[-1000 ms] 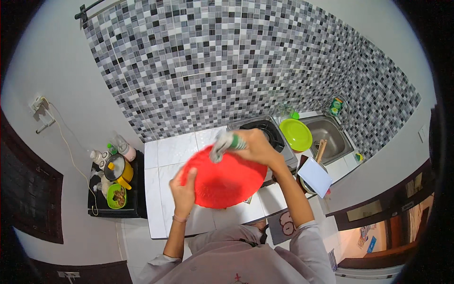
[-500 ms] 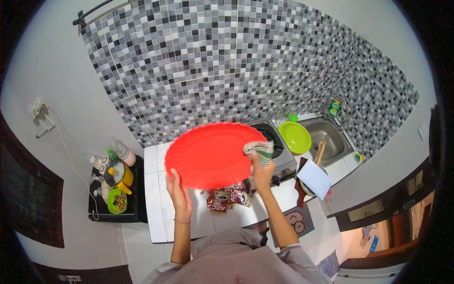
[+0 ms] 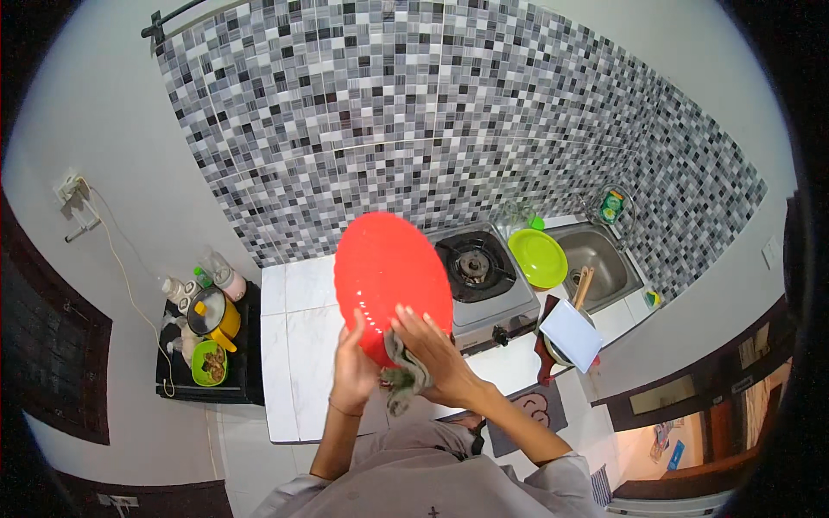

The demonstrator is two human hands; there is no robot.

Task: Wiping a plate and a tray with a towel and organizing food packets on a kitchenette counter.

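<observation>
A red oval plastic tray [image 3: 393, 272] with a scalloped rim is held up above the counter, its long side running away from me. My left hand [image 3: 351, 371] grips its near end, thumb against the surface. Over the tray's near right part lies my right hand [image 3: 434, 358], pressing a cloth [image 3: 404, 384] against it. That cloth is whitish with green, crumpled, and hangs down between both hands. The fingers of my right hand stretch across the tray while the cloth stays under the palm.
Right of the tray is a gas stove [image 3: 473, 268], then a lime-green plate [image 3: 538, 257] beside the metal sink [image 3: 596, 259]. A white-lidded container [image 3: 572, 335] stands at the counter's right. On a black stand to the left are a yellow pot [image 3: 226, 326] and a green bowl [image 3: 209, 364] of food.
The tray has turned from lying crosswise to lengthwise and shifted left, uncovering the stove. My right hand and the cloth have come down and left, close to my left hand. The packets below are now hidden.
</observation>
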